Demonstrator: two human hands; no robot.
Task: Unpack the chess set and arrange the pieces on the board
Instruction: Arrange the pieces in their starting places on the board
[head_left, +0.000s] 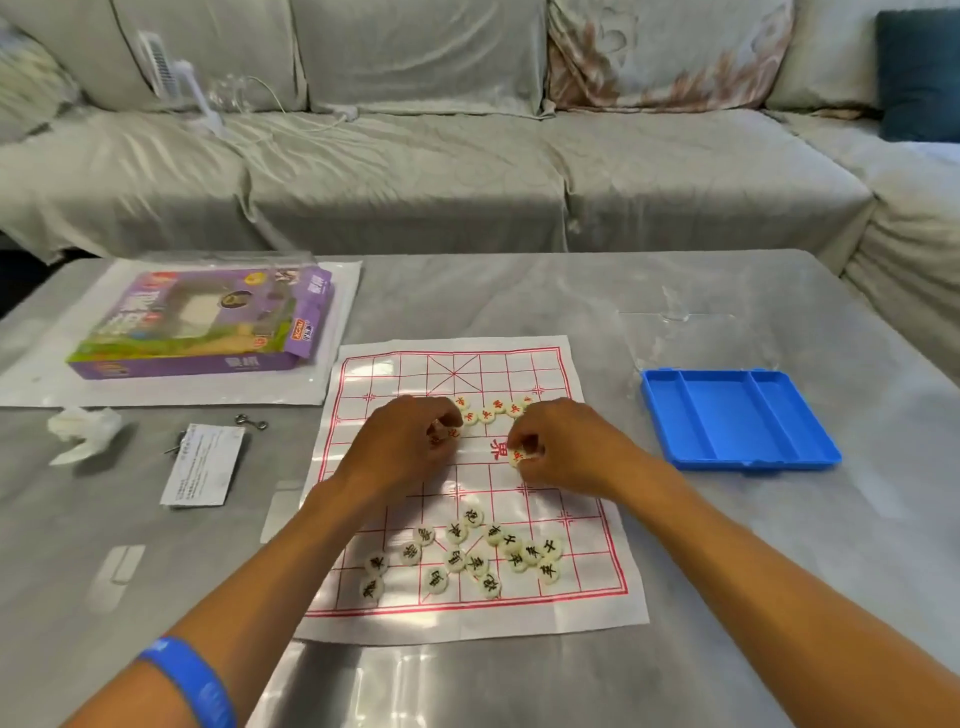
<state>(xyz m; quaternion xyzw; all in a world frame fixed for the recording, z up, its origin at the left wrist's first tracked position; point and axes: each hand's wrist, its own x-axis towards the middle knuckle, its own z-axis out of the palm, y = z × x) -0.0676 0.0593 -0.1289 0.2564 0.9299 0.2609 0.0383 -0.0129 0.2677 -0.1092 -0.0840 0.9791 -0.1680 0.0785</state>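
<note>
Reaching forward from the near edge of the bench (675, 597), both forearms stretch over the paper board (587, 618), which lies flat with its red grid facing up. The left hand (410, 441) sits palm down over the middle of the board, fingers curled under, and pinches red-marked pieces (453, 432) at its fingertips. The right hand (561, 447) mirrors it just to the right, knuckles up, fingers curled round another red-marked piece (517, 457) held near the board's central band. The two hands are close but apart. A blue wristband (192, 680) circles the left forearm near the bottom edge of the view.

Just beyond the hands, a short row of red pieces (488, 410) lies on the board, touching or nearly touching one another. On the near half, black-marked pieces (467, 556) lie scattered in a loose cluster, off the grid crossings.

A blue tray (737, 421) with long compartments rests on the bench to the right of the board, well apart from it. To the left, a purple box (208, 322) lies on a clear sheet, with a folded leaflet (202, 465) and a crumpled tissue (83, 426) nearer the front. A grey sofa (467, 171) runs behind the bench.
</note>
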